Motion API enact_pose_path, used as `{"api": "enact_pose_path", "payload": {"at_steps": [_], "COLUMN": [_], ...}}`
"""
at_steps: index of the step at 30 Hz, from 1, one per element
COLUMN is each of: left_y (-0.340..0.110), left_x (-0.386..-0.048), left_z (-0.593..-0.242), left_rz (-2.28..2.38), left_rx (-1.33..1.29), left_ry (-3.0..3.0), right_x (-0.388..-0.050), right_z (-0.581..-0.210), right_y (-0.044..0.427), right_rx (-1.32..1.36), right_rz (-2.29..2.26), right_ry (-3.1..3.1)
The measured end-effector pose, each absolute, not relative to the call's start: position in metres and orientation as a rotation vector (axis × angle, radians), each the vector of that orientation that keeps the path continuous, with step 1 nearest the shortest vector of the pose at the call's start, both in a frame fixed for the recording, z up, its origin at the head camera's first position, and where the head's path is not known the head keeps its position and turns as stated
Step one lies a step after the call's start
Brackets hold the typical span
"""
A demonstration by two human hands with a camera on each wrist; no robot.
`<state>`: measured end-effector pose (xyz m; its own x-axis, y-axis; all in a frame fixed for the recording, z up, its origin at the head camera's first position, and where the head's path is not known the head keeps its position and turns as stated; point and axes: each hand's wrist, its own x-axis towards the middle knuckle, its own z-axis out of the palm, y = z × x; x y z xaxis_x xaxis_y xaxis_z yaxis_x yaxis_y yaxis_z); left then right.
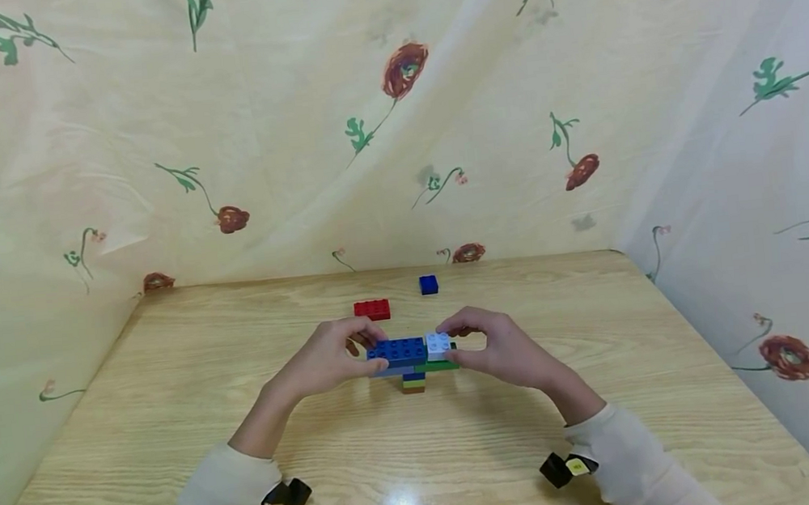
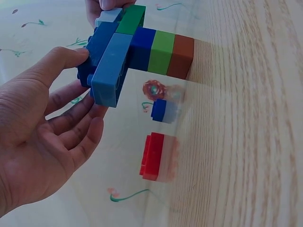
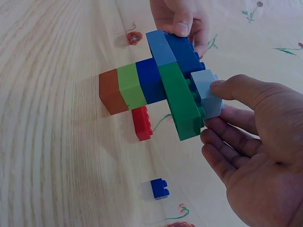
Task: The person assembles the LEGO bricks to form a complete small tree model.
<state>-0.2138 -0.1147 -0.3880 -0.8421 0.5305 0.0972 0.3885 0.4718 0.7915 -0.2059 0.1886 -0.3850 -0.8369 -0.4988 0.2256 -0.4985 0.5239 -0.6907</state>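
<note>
A T-shaped stack of toy building bricks stands on the table. Its column has a brown brick (image 2: pixel 181 56), a lime green brick (image 2: pixel 162 53) and a dark blue brick (image 3: pixel 150 80). Above lie a long medium-blue brick (image 2: pixel 111 68) on the left and a long green brick (image 3: pixel 181 101) on the right. My left hand (image 1: pixel 330 359) pinches the long dark blue brick (image 1: pixel 401 352) on the top left, between thumb and fingers. With thumb and fingers, my right hand (image 1: pixel 499 349) pinches a small pale blue brick (image 1: pixel 438 345) over the green one; whether it is fully seated I cannot tell.
Behind the stack, a red brick (image 1: pixel 372 311) and a small dark blue brick (image 1: pixel 428 285) lie loose on the wooden table (image 1: pixel 235 317). A flowered cloth (image 1: pixel 291 133) hangs along the table's back and sides.
</note>
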Motion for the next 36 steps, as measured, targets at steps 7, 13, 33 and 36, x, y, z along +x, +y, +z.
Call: {"api": "enact_pose_path", "payload": {"at_steps": [7, 13, 33, 36], "left_y": [-0.1141, -0.1128, -0.1142, -0.1142], "left_x": [-0.2153, -0.216, -0.2139, -0.2132], "left_z": [-0.3889, -0.3916, -0.3915, -0.3916], "left_rz": [1.317, 1.319, 1.35, 1.355], "left_rx": [0.829, 0.85, 0.802, 0.8], "left_ry": [2.552, 2.548, 2.55, 2.544], "right_x": [-0.205, -0.2042, -0.2054, -0.2048], "right_z": [-0.3852, -0.3851, -0.3885, -0.3898], "right_y": [0.1859, 0.1866, 0.1815, 0.1813], "right_rx": [-0.911, -0.929, -0.922, -0.907], "right_rz": [-1.224, -1.215, -1.203, -1.206], "right_ry": [2.739, 2.727, 2.754, 2.756]}}
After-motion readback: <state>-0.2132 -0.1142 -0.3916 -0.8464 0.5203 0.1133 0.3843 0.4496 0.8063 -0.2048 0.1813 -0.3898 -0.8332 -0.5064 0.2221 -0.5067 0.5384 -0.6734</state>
